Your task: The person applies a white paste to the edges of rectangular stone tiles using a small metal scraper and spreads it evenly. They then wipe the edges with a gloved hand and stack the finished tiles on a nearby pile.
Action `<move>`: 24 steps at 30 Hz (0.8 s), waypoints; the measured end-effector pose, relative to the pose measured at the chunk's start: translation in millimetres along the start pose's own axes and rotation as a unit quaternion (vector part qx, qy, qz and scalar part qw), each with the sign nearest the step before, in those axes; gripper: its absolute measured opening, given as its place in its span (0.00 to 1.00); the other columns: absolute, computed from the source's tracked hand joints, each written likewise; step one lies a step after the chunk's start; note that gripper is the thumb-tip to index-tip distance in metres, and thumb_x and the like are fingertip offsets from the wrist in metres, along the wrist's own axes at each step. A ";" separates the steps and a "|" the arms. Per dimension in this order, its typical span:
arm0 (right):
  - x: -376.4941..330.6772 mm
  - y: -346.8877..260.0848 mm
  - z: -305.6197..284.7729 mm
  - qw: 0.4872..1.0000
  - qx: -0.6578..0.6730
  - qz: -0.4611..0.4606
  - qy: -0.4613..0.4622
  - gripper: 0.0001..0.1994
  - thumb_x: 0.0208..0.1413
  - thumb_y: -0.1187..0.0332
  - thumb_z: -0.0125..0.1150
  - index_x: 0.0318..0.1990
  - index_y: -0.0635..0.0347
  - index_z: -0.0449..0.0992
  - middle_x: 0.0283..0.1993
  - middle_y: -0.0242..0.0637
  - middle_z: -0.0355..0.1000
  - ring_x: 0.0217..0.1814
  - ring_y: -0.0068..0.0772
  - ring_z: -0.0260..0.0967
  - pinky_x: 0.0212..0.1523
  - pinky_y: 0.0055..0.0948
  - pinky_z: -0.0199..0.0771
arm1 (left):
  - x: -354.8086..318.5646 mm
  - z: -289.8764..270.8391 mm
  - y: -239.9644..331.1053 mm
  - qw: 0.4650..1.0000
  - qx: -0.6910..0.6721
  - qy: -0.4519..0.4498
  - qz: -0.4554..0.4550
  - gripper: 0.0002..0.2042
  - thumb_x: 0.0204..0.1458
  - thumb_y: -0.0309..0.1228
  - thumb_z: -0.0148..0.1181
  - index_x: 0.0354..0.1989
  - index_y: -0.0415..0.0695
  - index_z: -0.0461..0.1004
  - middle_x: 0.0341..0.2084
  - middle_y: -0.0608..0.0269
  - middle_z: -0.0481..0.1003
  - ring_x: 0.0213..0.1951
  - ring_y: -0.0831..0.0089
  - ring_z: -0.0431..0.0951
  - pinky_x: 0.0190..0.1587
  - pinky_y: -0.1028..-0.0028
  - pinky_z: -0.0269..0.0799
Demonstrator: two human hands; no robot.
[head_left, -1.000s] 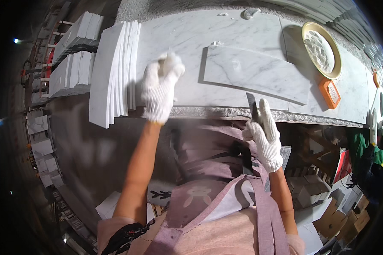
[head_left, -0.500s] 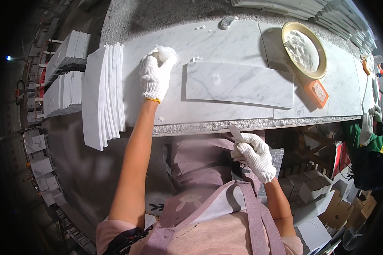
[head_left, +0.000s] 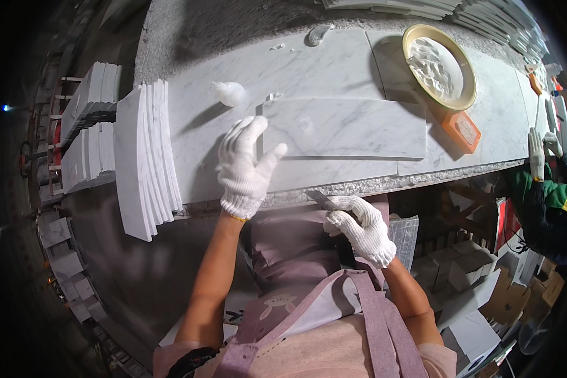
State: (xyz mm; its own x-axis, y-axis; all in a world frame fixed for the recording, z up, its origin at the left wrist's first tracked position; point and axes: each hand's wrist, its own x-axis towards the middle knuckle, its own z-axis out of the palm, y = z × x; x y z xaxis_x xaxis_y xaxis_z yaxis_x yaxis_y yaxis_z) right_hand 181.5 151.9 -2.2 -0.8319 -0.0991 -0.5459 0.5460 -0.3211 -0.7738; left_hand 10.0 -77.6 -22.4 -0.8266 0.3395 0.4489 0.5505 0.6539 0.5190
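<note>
One bowl (head_left: 472, 85), four hands (head_left: 248, 167) (two a co-worker's (head_left: 537, 155)).

A stone workshop: stacked marbled slabs (head_left: 132, 164), rough-edged workbench (head_left: 192, 44)

I see only front of flat blade (head_left: 320, 200); right grip (head_left: 362, 232) hides rest. Top edge cuts off far slabs (head_left: 400, 7). Co-worker (head_left: 548, 217) fades into dark right rim. Lower edge crops pink shirt (head_left: 324, 343).
</note>
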 end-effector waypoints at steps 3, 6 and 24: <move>0.6 -0.7 1.2 1.000 -0.031 0.003 0.004 0.17 0.71 0.67 0.66 0.61 0.68 0.76 0.50 0.38 0.81 0.47 0.25 0.80 0.48 0.26 0.83 | 13.6 8.4 0.9 0.999 -0.019 -0.027 -0.011 0.35 0.49 0.38 0.82 0.64 0.39 0.75 0.60 0.48 0.79 0.65 0.52 0.77 0.69 0.56 0.71; 0.8 0.9 2.2 0.999 -0.024 -0.035 0.017 0.13 0.73 0.71 0.62 0.59 0.68 0.76 0.43 0.40 0.81 0.42 0.27 0.81 0.46 0.29 0.85 | 27.8 16.2 -7.8 0.997 0.010 -0.076 0.024 0.39 0.47 0.47 0.82 0.66 0.40 0.74 0.63 0.48 0.78 0.67 0.50 0.75 0.72 0.54 0.69; 5.1 -2.0 0.7 0.998 -0.059 -0.015 0.006 0.15 0.71 0.67 0.66 0.60 0.64 0.79 0.48 0.38 0.81 0.45 0.25 0.80 0.49 0.25 0.82 | 27.1 37.5 9.8 0.984 0.129 -0.082 0.092 0.49 0.41 0.71 0.71 0.65 0.44 0.74 0.61 0.53 0.72 0.68 0.48 0.67 0.74 0.44 0.59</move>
State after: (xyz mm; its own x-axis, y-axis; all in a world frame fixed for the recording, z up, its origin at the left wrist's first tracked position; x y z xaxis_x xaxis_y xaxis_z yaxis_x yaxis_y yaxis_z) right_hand 176.1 151.4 -3.2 -0.8477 -0.0788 -0.5246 0.5285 -0.2097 -0.8226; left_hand -11.4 -36.7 -32.5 -0.7345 0.5594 0.3841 0.6627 0.7131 0.2287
